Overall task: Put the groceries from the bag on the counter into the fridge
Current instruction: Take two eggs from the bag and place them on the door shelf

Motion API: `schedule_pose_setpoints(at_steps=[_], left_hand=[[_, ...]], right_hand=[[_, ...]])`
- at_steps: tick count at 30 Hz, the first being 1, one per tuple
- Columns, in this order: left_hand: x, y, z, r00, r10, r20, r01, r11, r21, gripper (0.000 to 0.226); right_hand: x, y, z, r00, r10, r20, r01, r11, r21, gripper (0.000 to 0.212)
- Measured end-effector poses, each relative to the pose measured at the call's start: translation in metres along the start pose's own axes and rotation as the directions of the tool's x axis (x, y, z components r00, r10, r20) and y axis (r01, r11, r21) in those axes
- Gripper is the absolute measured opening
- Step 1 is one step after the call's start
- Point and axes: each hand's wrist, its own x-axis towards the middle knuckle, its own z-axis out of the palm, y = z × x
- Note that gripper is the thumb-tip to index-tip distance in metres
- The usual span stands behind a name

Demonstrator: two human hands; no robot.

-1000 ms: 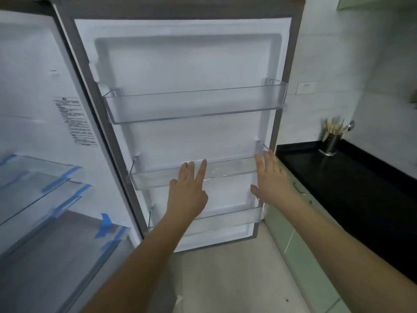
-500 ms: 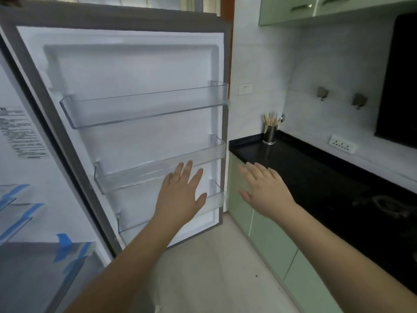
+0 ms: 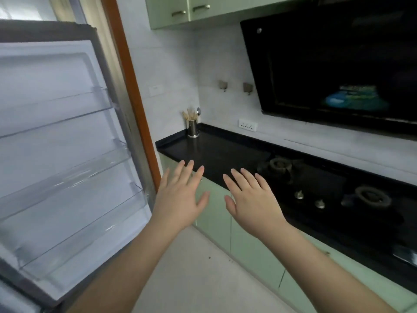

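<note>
The fridge door (image 3: 56, 136) stands wide open on the left, with three clear door shelves that hold nothing. My left hand (image 3: 180, 195) hovers just right of the door's edge, fingers straight and spread, holding nothing. My right hand (image 3: 252, 197) floats beside it in front of the black counter (image 3: 214, 152), also flat and empty. Neither hand touches anything. No bag or groceries are in view.
A metal cup of chopsticks (image 3: 193, 126) stands in the counter's far corner. A gas hob (image 3: 320, 188) with two burners is set into the counter under a black range hood (image 3: 338, 64). Pale green cabinets (image 3: 248, 242) run below, and the floor lies between.
The view has swung right, from the fridge door toward the counter and hob. Both hands moved off the door shelves and now hang in front of the counter, still flat and empty.
</note>
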Motion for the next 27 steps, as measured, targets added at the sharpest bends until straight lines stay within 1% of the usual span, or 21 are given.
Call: schedule_pose_setpoints(at_steps=[7, 12, 16, 21, 26, 27], left_hand=[[0.005, 0.140, -0.002, 0.979, 0.204, 0.004, -0.203, 0.977, -0.072, 0.067], [0.001, 0.227, 0.004, 0.932, 0.361, 0.036, -0.354, 0.926, -0.130, 0.066], [0.008, 0.278, 0.001, 0.893, 0.451, -0.005, -0.444, 0.877, -0.187, 0.069], [0.019, 0.330, -0.001, 0.811, 0.583, -0.047, -0.580, 0.791, -0.194, 0.069], [0.032, 0.376, 0.006, 0.703, 0.706, -0.087, -0.704, 0.673, -0.230, 0.069], [0.034, 0.383, 0.005, 0.688, 0.719, -0.099, -0.718, 0.654, -0.237, 0.069]], right_hand=[[-0.094, 0.106, -0.026, 0.976, 0.217, -0.001, -0.216, 0.973, -0.076, 0.058], [-0.150, 0.158, -0.046, 0.934, 0.356, -0.018, -0.355, 0.926, -0.129, 0.058], [-0.187, 0.191, -0.059, 0.889, 0.457, -0.037, -0.456, 0.875, -0.161, 0.058], [-0.223, 0.221, -0.066, 0.814, 0.576, -0.074, -0.577, 0.787, -0.221, 0.056], [-0.248, 0.244, -0.072, 0.677, 0.726, -0.120, -0.725, 0.630, -0.277, 0.057], [-0.251, 0.246, -0.074, 0.661, 0.739, -0.127, -0.739, 0.613, -0.280, 0.058]])
